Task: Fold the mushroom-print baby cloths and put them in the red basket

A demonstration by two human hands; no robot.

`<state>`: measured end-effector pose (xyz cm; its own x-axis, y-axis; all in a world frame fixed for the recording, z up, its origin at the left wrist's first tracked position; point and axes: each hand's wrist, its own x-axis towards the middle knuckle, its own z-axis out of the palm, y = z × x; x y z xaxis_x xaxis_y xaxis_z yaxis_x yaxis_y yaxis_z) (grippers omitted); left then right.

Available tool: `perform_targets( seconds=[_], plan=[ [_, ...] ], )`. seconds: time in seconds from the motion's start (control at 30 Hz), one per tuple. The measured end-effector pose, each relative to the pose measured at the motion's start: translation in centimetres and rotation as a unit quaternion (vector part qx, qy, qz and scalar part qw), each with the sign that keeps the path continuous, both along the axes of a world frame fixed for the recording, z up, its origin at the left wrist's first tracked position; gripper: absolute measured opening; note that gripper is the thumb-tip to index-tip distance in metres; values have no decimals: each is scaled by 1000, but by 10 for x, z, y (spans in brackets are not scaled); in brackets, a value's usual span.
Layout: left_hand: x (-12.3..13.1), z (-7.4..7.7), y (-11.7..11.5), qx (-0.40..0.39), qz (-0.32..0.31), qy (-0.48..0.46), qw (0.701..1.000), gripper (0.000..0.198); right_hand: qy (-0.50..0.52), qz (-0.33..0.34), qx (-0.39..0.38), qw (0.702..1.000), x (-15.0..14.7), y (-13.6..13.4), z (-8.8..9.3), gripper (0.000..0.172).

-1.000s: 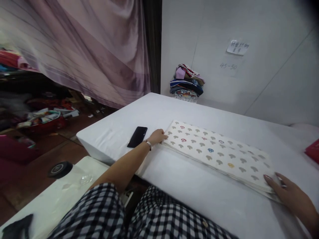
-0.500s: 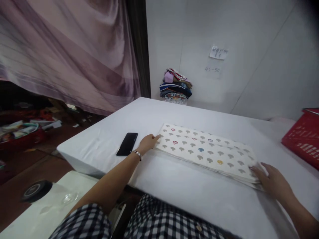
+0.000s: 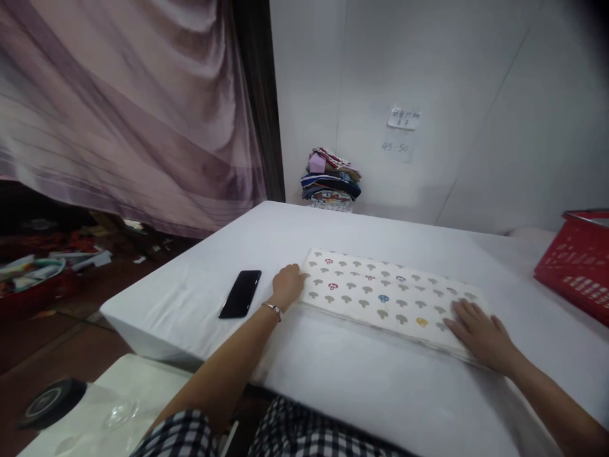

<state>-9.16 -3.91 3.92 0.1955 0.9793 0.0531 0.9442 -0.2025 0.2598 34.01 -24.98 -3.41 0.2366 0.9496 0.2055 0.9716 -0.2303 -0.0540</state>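
Observation:
A folded white cloth with a mushroom print (image 3: 380,295) lies flat on the white table (image 3: 333,368). My left hand (image 3: 288,285) rests at the cloth's left end, its fingers curled against the edge. My right hand (image 3: 478,332) lies flat on the cloth's right end, fingers spread and pressing down. A black phone (image 3: 240,293) lies on the table just left of my left hand.
A red plastic basket (image 3: 575,266) stands at the table's right edge. A pile of folded clothes (image 3: 330,181) sits against the far wall. A purple curtain (image 3: 124,108) hangs on the left. A black round object (image 3: 50,401) rests on a low white surface at lower left.
My right hand has slid from the cloth's right edge up onto its top. The view has swung right, bringing the red basket into sight. My left hand has stayed at the left end.

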Motion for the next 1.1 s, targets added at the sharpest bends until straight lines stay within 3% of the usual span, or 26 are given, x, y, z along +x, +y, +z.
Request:
perform_targets(
  seconds=[0.13, 0.2, 0.37, 0.47, 0.6, 0.77, 0.93, 1.1],
  plan=[
    [44, -1, 6, 86, -173, -15, 981, 44, 5, 9, -37, 999, -55, 39, 41, 66],
    [59, -8, 12, 92, -227, -1, 970, 53, 25, 30, -62, 997, -70, 61, 52, 68],
    [60, -31, 35, 46, -209, 45, 976, 61, 65, -53, -119, 989, -60, 78, 42, 68],
    [54, -38, 41, 64, -213, 49, 974, 61, 71, -52, -102, 991, -54, 74, 36, 69],
    [54, -43, 43, 75, -219, 55, 971, 62, 101, -37, -104, 989, -42, 76, 43, 68],
    [56, -43, 45, 75, -223, 70, 969, 62, 84, -140, -114, 980, 0, 72, 46, 67],
    [56, -39, 40, 68, -232, 71, 968, 58, 74, -141, -108, 981, 13, 66, 34, 64],
    [60, -34, 40, 29, -200, 53, 978, 66, 231, -152, -14, 961, 11, 69, 41, 57]
  ],
)
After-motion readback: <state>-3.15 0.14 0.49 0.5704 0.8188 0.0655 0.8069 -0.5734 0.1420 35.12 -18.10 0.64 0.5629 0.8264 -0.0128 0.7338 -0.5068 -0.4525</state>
